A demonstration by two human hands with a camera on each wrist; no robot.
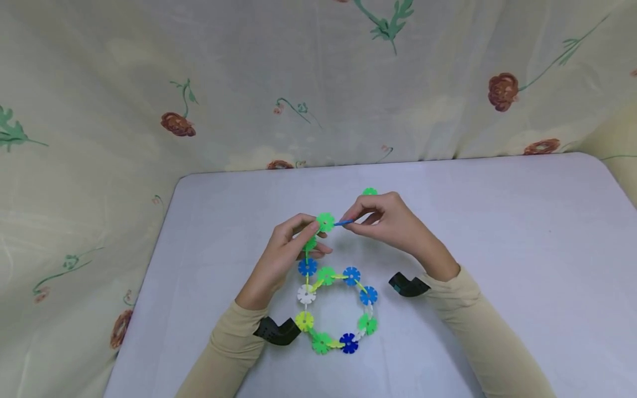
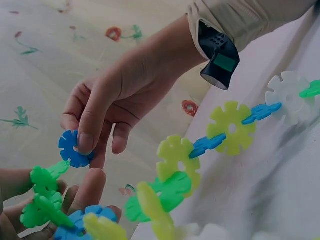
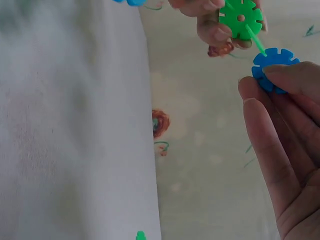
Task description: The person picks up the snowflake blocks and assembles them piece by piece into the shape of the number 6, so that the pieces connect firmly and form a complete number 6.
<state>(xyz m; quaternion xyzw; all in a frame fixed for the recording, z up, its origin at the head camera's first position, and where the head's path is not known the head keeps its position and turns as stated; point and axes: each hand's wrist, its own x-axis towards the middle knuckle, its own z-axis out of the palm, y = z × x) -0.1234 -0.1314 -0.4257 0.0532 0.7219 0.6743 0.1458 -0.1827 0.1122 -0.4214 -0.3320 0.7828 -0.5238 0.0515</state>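
Between thumb and fingers, my right hand [image 1: 393, 221] pinches a blue notched disc [image 3: 272, 65]. That disc meets the edge of a green notched disc [image 1: 325, 222] at the end of a chain. My left hand [image 1: 286, 249] holds this green end, its thumb on the disc. From there the chain runs down through a blue disc [image 1: 307, 267] and a white disc [image 1: 306, 294] to a ring of linked discs on the table. The ring mixes green, blue, white and yellow pieces, such as a dark blue disc [image 1: 349, 343]. Fingers partly cover the upper chain.
A separate green disc [image 1: 370, 191] shows just beyond my right hand, partly hidden by it. Black wrist devices [image 1: 409, 284] sit at both cuffs. The white table [image 1: 522, 232] ends at a flowered curtain [image 1: 348, 83] behind and to the left.
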